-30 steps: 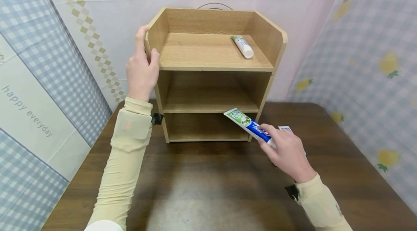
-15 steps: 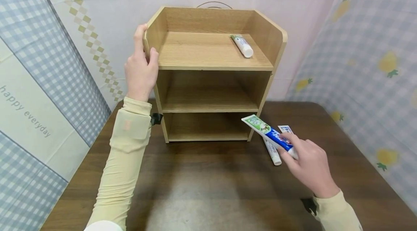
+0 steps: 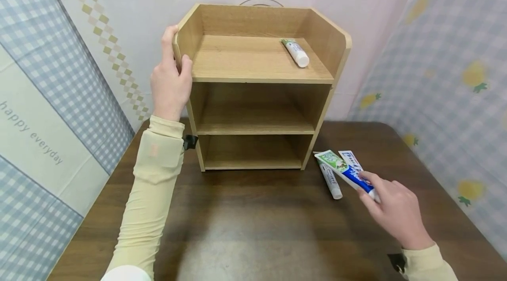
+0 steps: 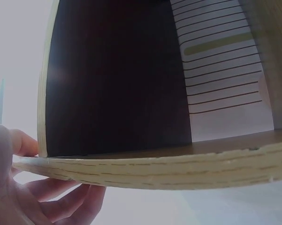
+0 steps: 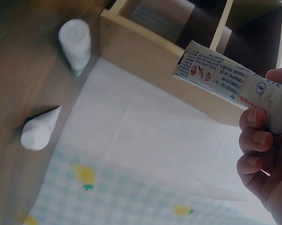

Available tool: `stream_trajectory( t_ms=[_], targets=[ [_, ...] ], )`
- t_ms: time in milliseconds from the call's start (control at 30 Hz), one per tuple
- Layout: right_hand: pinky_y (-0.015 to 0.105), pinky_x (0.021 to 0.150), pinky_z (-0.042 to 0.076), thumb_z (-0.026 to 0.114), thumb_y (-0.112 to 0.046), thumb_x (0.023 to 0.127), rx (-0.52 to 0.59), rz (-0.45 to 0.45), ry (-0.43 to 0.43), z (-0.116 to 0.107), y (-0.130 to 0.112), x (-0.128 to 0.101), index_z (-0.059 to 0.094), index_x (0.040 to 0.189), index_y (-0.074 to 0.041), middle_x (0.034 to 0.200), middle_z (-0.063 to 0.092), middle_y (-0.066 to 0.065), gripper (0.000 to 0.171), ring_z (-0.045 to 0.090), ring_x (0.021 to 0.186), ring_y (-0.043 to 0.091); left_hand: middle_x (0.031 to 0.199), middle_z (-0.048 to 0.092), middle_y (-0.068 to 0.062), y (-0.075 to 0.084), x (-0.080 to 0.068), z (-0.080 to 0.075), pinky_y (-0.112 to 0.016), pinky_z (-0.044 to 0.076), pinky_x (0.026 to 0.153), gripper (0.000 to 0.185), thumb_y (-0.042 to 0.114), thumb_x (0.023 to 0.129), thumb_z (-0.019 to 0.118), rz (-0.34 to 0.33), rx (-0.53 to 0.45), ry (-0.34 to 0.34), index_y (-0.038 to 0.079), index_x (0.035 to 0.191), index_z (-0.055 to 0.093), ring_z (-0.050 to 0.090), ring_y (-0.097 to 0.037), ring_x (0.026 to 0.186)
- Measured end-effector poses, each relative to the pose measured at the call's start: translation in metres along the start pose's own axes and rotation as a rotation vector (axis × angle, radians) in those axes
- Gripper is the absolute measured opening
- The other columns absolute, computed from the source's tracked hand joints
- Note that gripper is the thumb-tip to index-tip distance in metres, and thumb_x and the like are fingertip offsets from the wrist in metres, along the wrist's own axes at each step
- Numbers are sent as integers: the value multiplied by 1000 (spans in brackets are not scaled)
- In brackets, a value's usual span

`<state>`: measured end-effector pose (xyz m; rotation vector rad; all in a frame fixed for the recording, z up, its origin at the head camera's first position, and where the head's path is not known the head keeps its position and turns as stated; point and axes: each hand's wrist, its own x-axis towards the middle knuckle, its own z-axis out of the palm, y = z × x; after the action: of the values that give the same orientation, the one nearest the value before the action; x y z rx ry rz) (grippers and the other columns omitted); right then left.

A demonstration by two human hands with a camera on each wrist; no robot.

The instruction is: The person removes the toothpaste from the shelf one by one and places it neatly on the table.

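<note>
Held tube: toothpaste tube (image 3: 345,171), green and blue, above the table (image 3: 253,228), right of the shelf unit's base.
Right hand: right hand (image 3: 396,210) has fingers (image 5: 255,140) curled round the tube's cap end.
Tubes on table: slim white tube (image 3: 330,179) and another tube (image 3: 350,157) lie just beside the held tube.
Left hand: left hand (image 3: 171,83) grips the left wall of the wooden shelf unit (image 3: 259,83).
Top shelf: small tube (image 3: 295,52) lies near the right wall.

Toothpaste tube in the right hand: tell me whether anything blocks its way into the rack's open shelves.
Nothing visible does. The right hand holds the toothpaste tube beside the rack, whose shelf fronts are open.
</note>
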<state>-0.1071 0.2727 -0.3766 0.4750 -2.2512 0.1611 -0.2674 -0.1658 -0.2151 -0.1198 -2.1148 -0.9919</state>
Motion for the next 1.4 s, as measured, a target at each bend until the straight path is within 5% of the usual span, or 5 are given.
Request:
stream_trajectory(
  t_ms=[100,400,900,1133,1400],
  targets=[
    [31,42,28,29,-60,96,-7,21,-13,0,8,-3,67,106,-8,56,59,5,65,37,46,14,86,63,-21,1,1,-1,-37,38,59,53,24,96,41,-7,-4,-2,43,143,29,53,-32,67],
    [28,42,22,71,-18,79,-48,208,-172,2,42,-11,62,110,-9,51,54,5,34,32,43,11,91,65,-23,1,1,0,-39,38,61,52,24,96,43,-15,4,12,44,142,29,54,-34,71],
    [31,41,25,59,-24,91,-67,411,-406,9,95,-35,54,120,-9,59,62,9,32,37,44,17,93,65,-22,1,1,4,-38,37,59,54,24,96,43,-1,3,1,44,144,28,52,-32,69],
    [34,43,31,48,-34,98,-47,490,-654,10,107,-45,51,123,-8,62,61,2,37,47,50,19,95,67,-22,2,1,4,-38,39,61,54,24,96,43,-5,5,-12,44,144,28,55,-32,70],
    [38,43,35,46,-35,98,-4,482,-754,21,120,-46,45,125,-7,68,64,6,39,52,52,21,80,60,-20,-1,0,3,-37,34,59,55,24,95,44,-7,3,15,45,143,29,48,-31,66]
  ],
)
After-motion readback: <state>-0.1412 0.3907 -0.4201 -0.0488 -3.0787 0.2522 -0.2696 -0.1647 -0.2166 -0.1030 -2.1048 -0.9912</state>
